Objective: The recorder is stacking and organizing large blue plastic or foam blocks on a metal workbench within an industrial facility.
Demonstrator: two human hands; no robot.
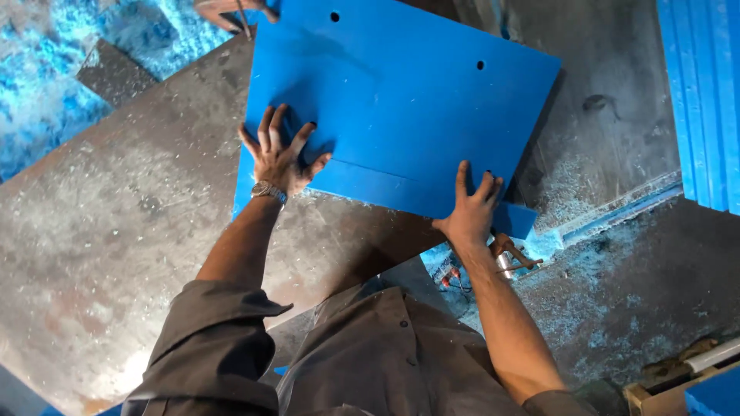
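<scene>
A large blue plastic sheet (pixel 401 100) with a few round holes lies flat on a grey metal table (pixel 116 231). My left hand (pixel 279 154) presses flat on the sheet's near left corner, fingers spread, a watch on the wrist. Along the sheet's near edge, my right hand (pixel 469 209) rests with its fingers on top and the thumb out to the side. A smaller blue piece (pixel 515 219) pokes out from under the sheet just right of that hand.
Blue shavings (pixel 46 85) cover the floor at the upper left. More blue sheets (pixel 705 100) stand stacked at the right edge. A rusty metal handle (pixel 512 254) sits below the right hand. Someone's hand (pixel 231 11) shows at the top edge.
</scene>
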